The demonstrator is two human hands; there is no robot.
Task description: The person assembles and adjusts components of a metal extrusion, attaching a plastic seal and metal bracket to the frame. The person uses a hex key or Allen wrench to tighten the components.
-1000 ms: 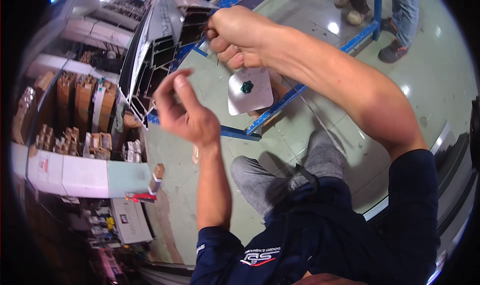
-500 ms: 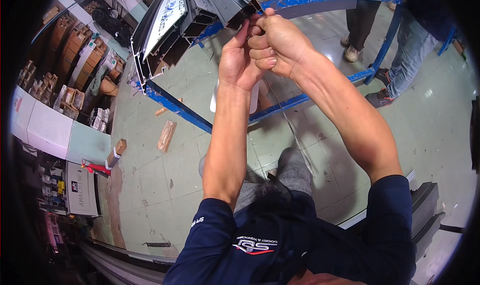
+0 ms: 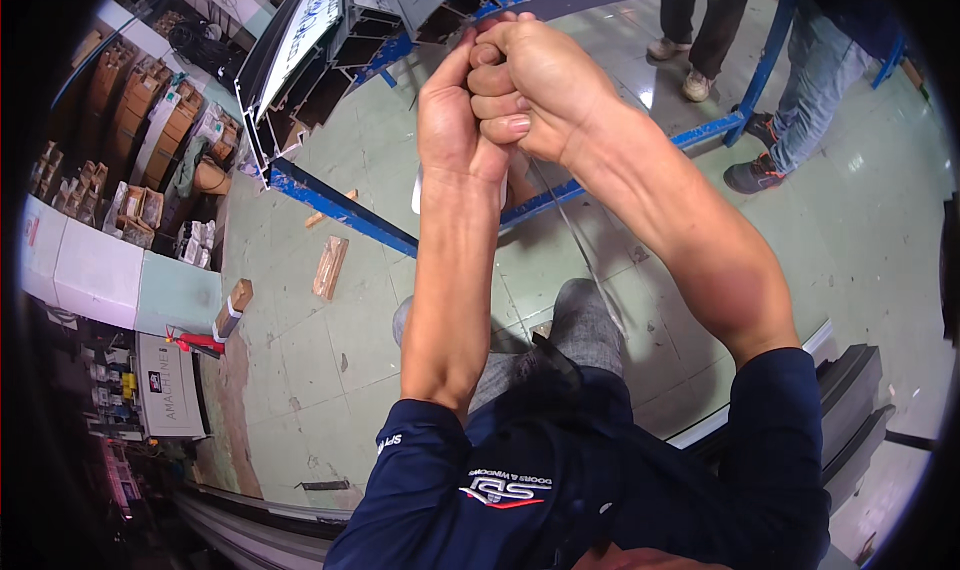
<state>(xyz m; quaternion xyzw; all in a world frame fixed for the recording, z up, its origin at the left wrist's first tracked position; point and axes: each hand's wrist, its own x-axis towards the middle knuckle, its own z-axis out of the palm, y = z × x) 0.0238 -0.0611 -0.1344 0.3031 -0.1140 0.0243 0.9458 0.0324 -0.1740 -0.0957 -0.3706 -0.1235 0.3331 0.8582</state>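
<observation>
My left hand [image 3: 450, 125] and my right hand [image 3: 540, 75] are pressed together in front of me, close to the ends of the dark metal profiles [image 3: 375, 22]. The right fingers curl into a fist against the left palm. The left fingers are bent too, partly hidden behind the right hand. Whatever they pinch is too small or covered to make out. A thin strip [image 3: 583, 240] slants from beneath the hands toward my right knee; I cannot tell whether its upper end is in my grip.
The profiles rest on a blue metal frame [image 3: 345, 210]. Two people stand beyond it, one in dark trousers [image 3: 720, 20], one in jeans [image 3: 805, 100]. Wooden blocks [image 3: 330, 267] lie on the tiled floor. Shelves of boxes [image 3: 130, 110] stand left; more grey profiles [image 3: 850, 420] lie at right.
Both hands have shifted slightly left and a little upward in the picture, staying together. The profiles and frame also appear farther left and higher. The grip looks much the same.
</observation>
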